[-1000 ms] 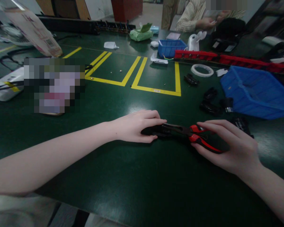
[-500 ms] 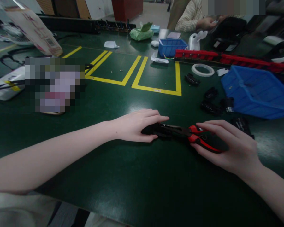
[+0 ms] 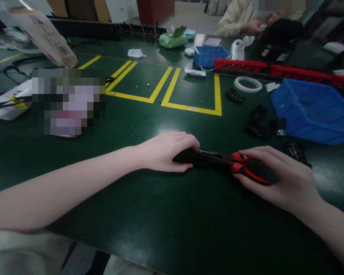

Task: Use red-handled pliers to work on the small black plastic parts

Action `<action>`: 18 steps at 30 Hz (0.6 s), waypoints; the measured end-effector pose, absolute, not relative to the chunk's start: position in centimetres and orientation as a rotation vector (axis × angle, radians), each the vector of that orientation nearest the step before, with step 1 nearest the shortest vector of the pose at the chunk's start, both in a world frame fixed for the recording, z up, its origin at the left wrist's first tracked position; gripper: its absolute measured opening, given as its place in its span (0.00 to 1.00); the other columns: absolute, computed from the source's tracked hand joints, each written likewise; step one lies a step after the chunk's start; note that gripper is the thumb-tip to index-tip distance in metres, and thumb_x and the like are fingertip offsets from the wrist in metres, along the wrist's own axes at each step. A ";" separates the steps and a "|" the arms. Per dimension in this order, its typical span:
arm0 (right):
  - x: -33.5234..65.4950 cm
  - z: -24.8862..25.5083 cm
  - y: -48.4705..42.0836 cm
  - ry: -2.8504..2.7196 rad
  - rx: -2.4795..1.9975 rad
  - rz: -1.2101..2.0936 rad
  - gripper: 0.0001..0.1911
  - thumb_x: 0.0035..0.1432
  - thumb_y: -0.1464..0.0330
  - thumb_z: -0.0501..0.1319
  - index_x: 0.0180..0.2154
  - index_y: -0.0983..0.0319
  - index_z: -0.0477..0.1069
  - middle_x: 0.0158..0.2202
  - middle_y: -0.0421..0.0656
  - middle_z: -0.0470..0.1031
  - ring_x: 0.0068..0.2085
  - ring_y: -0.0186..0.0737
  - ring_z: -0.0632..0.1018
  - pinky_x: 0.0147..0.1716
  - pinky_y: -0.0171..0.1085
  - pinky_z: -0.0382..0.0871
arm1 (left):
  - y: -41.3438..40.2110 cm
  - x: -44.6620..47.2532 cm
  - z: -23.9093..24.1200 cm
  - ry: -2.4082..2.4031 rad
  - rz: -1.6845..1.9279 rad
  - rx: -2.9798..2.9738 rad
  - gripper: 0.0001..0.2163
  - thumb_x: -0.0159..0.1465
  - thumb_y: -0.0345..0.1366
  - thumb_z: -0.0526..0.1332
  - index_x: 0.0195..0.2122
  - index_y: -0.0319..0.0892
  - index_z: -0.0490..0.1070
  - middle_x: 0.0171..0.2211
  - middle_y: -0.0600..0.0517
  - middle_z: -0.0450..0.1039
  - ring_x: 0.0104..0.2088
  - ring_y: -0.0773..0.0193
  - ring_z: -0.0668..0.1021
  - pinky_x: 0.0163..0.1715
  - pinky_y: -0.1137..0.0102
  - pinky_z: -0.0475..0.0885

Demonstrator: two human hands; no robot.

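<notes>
On the green tabletop, my left hand (image 3: 172, 151) is closed around a black part (image 3: 186, 157). Most of that part is hidden under the palm, so its kind does not show. My right hand (image 3: 283, 175) grips needle-nose pliers (image 3: 235, 162) by their red and black handles. The long jaws point left and meet the black part at my left index fingertip. Whether the jaw tips pinch anything is too dark to see.
Several black parts (image 3: 256, 129) lie at right beside a large blue bin (image 3: 315, 110). Behind them are a tape roll (image 3: 248, 84) and a red rail (image 3: 243, 65). A phone (image 3: 74, 110) lies left. Across the table sits a person in a striped sleeve (image 3: 232, 21).
My left index finger has curled down from outstretched onto the black part by the pliers' tips. The right hand keeps its grip. The whole view has shifted slightly.
</notes>
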State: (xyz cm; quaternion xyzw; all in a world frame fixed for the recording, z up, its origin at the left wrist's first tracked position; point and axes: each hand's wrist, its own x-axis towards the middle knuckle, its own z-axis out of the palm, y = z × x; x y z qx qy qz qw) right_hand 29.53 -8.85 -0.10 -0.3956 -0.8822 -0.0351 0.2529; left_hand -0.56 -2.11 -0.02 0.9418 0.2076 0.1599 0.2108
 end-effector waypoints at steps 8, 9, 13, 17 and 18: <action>29.7 -0.3 -8.8 -2.379 -1.108 -0.047 0.18 0.57 0.64 0.65 0.50 0.56 0.69 0.42 0.46 0.78 0.38 0.46 0.81 0.33 0.44 0.79 | -2.1 -0.6 0.0 0.580 0.473 2.696 0.14 0.64 0.43 0.64 0.44 0.40 0.67 0.44 0.46 0.74 0.43 0.56 0.76 0.41 0.65 0.70; 29.7 -0.4 -8.8 -2.378 -1.104 -0.047 0.18 0.57 0.64 0.65 0.50 0.56 0.69 0.42 0.46 0.78 0.39 0.46 0.81 0.34 0.44 0.79 | -2.1 -0.6 0.0 0.572 0.477 2.681 0.13 0.65 0.42 0.64 0.44 0.39 0.67 0.43 0.46 0.74 0.42 0.57 0.76 0.40 0.66 0.70; 29.8 -0.5 -8.7 -2.381 -1.083 -0.077 0.19 0.57 0.65 0.66 0.50 0.58 0.69 0.42 0.47 0.78 0.39 0.46 0.81 0.35 0.42 0.79 | -2.1 -0.7 0.1 0.554 0.486 2.606 0.12 0.64 0.37 0.65 0.44 0.37 0.67 0.42 0.46 0.74 0.41 0.59 0.76 0.38 0.68 0.71; 29.9 -0.4 -8.7 -2.393 -1.080 -0.091 0.19 0.58 0.64 0.65 0.50 0.58 0.68 0.42 0.48 0.77 0.39 0.45 0.81 0.35 0.43 0.79 | -2.2 -0.6 0.2 0.569 0.482 2.583 0.12 0.63 0.36 0.65 0.44 0.37 0.68 0.41 0.47 0.73 0.41 0.60 0.75 0.38 0.68 0.72; 29.8 -0.4 -8.7 -2.395 -1.081 -0.088 0.18 0.58 0.64 0.65 0.50 0.58 0.68 0.42 0.48 0.77 0.39 0.46 0.81 0.35 0.43 0.79 | -2.2 -0.6 0.2 0.574 0.480 2.579 0.11 0.63 0.36 0.65 0.44 0.37 0.67 0.41 0.47 0.73 0.41 0.60 0.75 0.38 0.68 0.72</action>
